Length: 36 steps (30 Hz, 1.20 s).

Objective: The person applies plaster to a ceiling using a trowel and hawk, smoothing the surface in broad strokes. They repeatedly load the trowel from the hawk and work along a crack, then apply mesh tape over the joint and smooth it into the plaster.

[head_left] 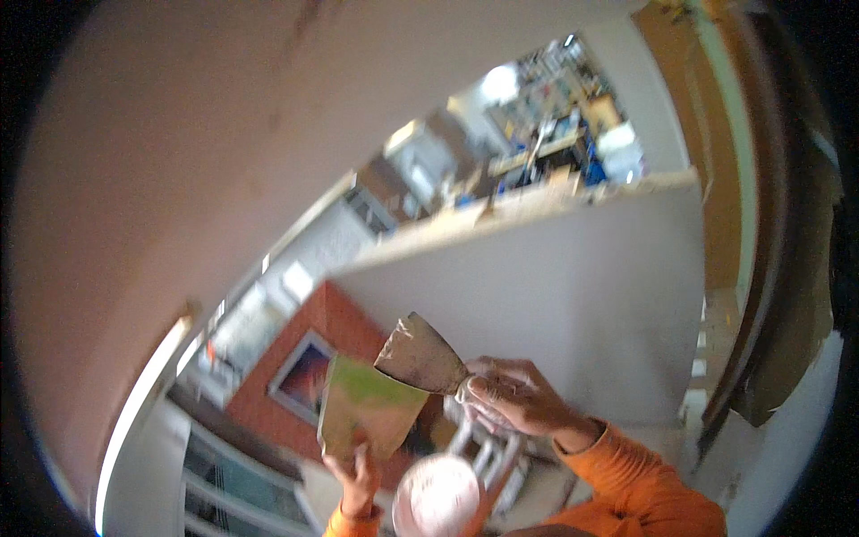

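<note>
My right hand point(519, 394) is closed around the handle of a putty knife point(417, 355). Its wide blade points up and left, with pale residue along the edge. My left hand point(358, 474), lower and further left, grips the bottom of a flat tan and green rectangular piece point(371, 407); its exact kind I cannot make out. The knife's blade overlaps the upper right of this flat piece in the view; whether they touch I cannot tell. Below, between my orange sleeves, is a round pale tub point(438, 497) with whitish stuff in it.
Close by on the upper left spreads a large pinkish-brown surface point(179, 161). A grey-white partition point(573, 286) stands ahead, and a red brick-look panel point(295, 358) with a framed picture is at lower left. Metal rungs point(488, 452), perhaps a ladder's, show below my hands.
</note>
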### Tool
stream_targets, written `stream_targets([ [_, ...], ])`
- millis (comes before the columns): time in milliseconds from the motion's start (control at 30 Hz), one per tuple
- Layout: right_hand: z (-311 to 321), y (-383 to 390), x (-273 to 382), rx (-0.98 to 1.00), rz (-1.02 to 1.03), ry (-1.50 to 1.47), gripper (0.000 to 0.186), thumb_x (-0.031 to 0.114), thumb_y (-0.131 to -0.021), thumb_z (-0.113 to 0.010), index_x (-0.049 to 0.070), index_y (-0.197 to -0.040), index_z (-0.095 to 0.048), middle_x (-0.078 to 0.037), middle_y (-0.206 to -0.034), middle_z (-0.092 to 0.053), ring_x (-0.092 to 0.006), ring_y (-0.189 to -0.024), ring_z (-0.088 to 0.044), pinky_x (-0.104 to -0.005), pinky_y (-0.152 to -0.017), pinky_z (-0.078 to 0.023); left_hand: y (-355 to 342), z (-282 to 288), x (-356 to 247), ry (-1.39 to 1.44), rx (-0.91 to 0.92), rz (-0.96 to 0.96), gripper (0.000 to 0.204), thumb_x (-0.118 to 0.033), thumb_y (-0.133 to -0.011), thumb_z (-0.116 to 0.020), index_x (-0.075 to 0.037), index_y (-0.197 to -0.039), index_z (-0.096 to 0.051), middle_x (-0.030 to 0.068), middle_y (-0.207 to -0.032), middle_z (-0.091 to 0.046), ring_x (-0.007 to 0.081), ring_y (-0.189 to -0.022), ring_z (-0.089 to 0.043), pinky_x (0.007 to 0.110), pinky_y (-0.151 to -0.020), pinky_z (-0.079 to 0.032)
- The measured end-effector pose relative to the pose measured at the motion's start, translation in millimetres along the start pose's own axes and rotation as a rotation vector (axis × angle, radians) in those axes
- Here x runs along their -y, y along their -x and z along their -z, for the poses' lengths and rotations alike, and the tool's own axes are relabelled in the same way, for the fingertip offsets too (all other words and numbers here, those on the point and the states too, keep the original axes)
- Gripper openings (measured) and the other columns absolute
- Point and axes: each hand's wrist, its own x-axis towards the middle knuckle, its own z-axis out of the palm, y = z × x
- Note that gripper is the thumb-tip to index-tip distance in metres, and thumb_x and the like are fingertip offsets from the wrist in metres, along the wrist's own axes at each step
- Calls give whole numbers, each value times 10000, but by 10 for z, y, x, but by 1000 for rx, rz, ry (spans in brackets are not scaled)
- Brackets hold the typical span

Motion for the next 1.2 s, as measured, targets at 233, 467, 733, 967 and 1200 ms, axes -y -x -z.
stream_targets([
  [233,245,-450,945,-476,839,343,420,284,-1057,-521,-32,-1328,-579,-112,-992,-649,-149,-870,-597,-288,-690,-496,-633,-515,524,185,-151,372,408,-305,-1061,-564,50,-1261,-533,102,-1190,-612,172,-1037,-579,353,-944,-482],
  [467,440,-910,1799,-624,1552,1097,508,-57,-902,-681,23,-1389,-561,-170,-1214,-635,-248,-1057,-614,-378,-862,-523,-428,-452,1030,360,-135,801,468,-412,-1030,-575,-92,-1366,-512,86,-1237,-619,278,-1100,-635,470,-839,-562],
  [733,785,-1219,2124,-852,1664,1353,533,-36,-817,-748,164,-1305,-671,-120,-1132,-591,-264,-1046,-622,-331,-792,-584,-329,-478,992,480,-128,934,460,-408,-1046,-526,-108,-1392,-478,89,-1286,-608,309,-1125,-648,507,-843,-583],
  [967,860,-1213,2356,-871,1734,1453,539,-39,-832,-763,126,-1332,-644,-123,-1166,-565,-231,-1065,-631,-288,-777,-644,-294,-400,1057,562,-166,949,456,-385,-1052,-515,-99,-1403,-465,103,-1293,-615,338,-1117,-664,514,-839,-591],
  [1200,378,-1094,1984,-459,1504,593,681,-29,-837,-765,-10,-1454,-478,-128,-1034,-656,-167,-906,-666,-254,-698,-601,-309,-389,1060,606,-192,976,437,-365,-1052,-509,-105,-1403,-481,113,-1326,-605,344,-1165,-638,543,-913,-570],
])
